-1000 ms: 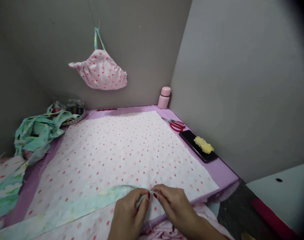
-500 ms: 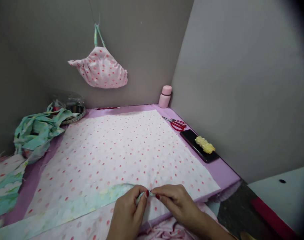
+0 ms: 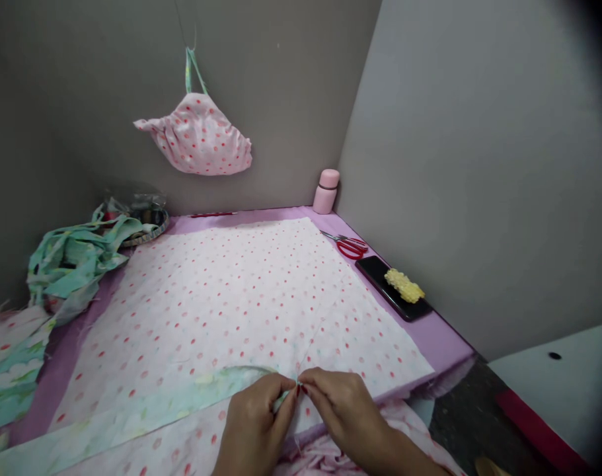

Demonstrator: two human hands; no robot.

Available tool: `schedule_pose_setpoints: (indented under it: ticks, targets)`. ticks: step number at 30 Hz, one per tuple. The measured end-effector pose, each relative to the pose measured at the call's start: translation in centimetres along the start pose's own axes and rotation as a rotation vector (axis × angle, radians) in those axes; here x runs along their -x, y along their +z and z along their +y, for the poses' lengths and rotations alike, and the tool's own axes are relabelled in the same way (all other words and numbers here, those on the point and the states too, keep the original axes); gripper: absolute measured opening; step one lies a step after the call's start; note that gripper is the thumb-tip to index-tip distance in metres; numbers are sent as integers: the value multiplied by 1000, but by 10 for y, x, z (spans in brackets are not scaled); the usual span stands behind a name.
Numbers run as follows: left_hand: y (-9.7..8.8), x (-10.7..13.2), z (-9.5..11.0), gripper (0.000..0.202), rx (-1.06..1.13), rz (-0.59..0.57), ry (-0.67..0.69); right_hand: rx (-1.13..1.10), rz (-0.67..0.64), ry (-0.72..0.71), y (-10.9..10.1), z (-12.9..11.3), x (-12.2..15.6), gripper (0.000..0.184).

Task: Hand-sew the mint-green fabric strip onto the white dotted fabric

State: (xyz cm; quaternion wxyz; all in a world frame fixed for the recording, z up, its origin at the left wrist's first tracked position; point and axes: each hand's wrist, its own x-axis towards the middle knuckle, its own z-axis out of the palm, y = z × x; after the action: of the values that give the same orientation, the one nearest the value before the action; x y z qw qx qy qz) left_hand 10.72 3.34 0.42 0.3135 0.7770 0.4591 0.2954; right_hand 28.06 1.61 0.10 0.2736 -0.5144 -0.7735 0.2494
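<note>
A large white cloth with red dots (image 3: 231, 297) lies spread over the purple table (image 3: 444, 340). A pale green printed strip (image 3: 182, 403) runs along its near edge. My left hand (image 3: 256, 430) and my right hand (image 3: 345, 416) meet at the near edge, fingertips pinched together on the end of the green strip where it meets the dotted cloth. Both hands are closed in a pinch. A thin thread seems to rise from the pinch across the cloth.
A gathered dotted pouch (image 3: 196, 139) hangs on the back wall. Red scissors (image 3: 349, 246), a black phone (image 3: 392, 289) with a yellow clip (image 3: 404, 285) and a pink bottle (image 3: 325, 192) lie along the right wall. Green fabric (image 3: 73, 258) and a round tray (image 3: 145, 221) sit at left.
The hands stay pinched at the same spot on the cloth's near edge, with only slight finger shifts. Nothing else has moved.
</note>
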Motion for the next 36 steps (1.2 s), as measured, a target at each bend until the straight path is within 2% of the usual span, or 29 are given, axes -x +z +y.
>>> schedule_pose_setpoints:
  ticks: [8,12,23,36]
  targets:
    - [1,0,-1,20,69,61,46,-51,114,-40,6,3,2,27]
    - [0,-1,-3,21,89,53,10,-96,127,-41,5,2,2,28]
    - [-3,-3,3,19,108,19,-142,-273,77,19,-3,-2,0,24]
    - [-4,-2,0,20,127,-1,-125,-116,16,-11,-6,1,-3,26]
